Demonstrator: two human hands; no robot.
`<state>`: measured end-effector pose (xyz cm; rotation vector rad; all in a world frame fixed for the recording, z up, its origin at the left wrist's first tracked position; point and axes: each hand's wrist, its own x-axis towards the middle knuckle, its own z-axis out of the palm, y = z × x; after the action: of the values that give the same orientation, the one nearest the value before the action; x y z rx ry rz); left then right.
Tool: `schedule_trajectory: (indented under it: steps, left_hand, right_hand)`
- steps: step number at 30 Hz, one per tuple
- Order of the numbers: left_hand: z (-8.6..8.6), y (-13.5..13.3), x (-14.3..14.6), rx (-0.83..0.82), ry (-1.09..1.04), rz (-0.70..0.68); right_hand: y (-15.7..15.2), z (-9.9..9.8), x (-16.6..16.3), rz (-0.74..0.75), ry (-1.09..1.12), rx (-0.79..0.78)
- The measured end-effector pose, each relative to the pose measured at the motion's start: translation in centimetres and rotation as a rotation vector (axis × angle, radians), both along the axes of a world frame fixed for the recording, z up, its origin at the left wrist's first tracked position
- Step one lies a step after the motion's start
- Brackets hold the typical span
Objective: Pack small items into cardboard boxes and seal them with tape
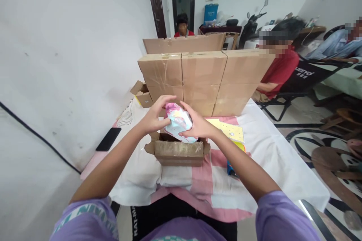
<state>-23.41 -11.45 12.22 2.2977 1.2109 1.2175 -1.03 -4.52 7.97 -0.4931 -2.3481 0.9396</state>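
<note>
Both my hands hold a small soft packet (pixel 178 121), pink, white and pale blue, just above an open brown cardboard box (pixel 178 151) on the table. My left hand (pixel 154 116) grips the packet's left side with fingers curled over its top. My right hand (pixel 198 123) wraps the packet's right side from above. The box's flaps are folded outward, and its inside is mostly hidden by the packet and my hands.
A wall of stacked cardboard cartons (pixel 203 81) stands across the table behind the box. Yellow sheets (pixel 229 130) lie at right on the pink-and-white cloth (pixel 271 158). A black phone (pixel 109 138) lies at left. Other people sit beyond the cartons and at right.
</note>
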Motion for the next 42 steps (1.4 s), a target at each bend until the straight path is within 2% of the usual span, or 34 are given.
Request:
schedule_trajectory:
  steps: [3,6,11,15,18,21,26,29,32,35,37,42]
  left_hand:
    - [-2.3,-2.6,-1.1,-0.032,0.058,0.213]
    - [-6.0,-5.5,-0.6,-0.008,0.048,0.356]
    - [-12.5,-8.8,1.7,0.005,0.084,0.363]
    - [-15.0,-10.0,2.2,0.131,0.077,0.43]
    - [-15.8,-10.6,2.3,0.111,0.183,0.49]
    - [-16.2,-11.0,2.6,0.007,0.353,0.513]
    - [-15.3,-10.7,2.8,-0.112,0.518,0.547]
    - [-14.2,-10.9,2.6,-0.025,0.496,0.55]
    - [-13.8,-11.7,2.5,0.185,0.452,0.484]
    - [-14.3,-12.8,2.8,0.33,0.408,0.404]
    - [-15.0,-13.2,3.3,0.369,0.354,0.408]
    - [-16.1,-13.5,4.8,0.414,0.246,0.458]
  right_hand:
    - [-0.5,-0.5,0.1,-0.053,-0.075,0.098]
    - [-1.1,0.0,0.0,-0.067,-0.213,0.246]
    - [-1.3,0.7,-0.7,-0.083,-0.4,0.411]
    - [-1.2,0.4,-0.8,-0.079,-0.473,0.468]
    - [-1.0,0.3,-0.7,-0.109,-0.512,0.478]
    - [-0.8,0.2,-0.8,-0.137,-0.559,0.491]
    - [-0.8,-0.1,-1.3,-0.09,-0.613,0.499]
    - [-0.9,-0.3,-1.4,-0.068,-0.611,0.489]
    - [-1.3,-0.4,-1.4,-0.071,-0.625,0.491]
    - [-2.3,-0.4,-1.8,-0.046,-0.667,0.515]
    - [-3.3,-0.8,-2.3,0.001,-0.704,0.539]
    - [-5.0,-3.6,-4.0,0.131,-0.788,0.542]
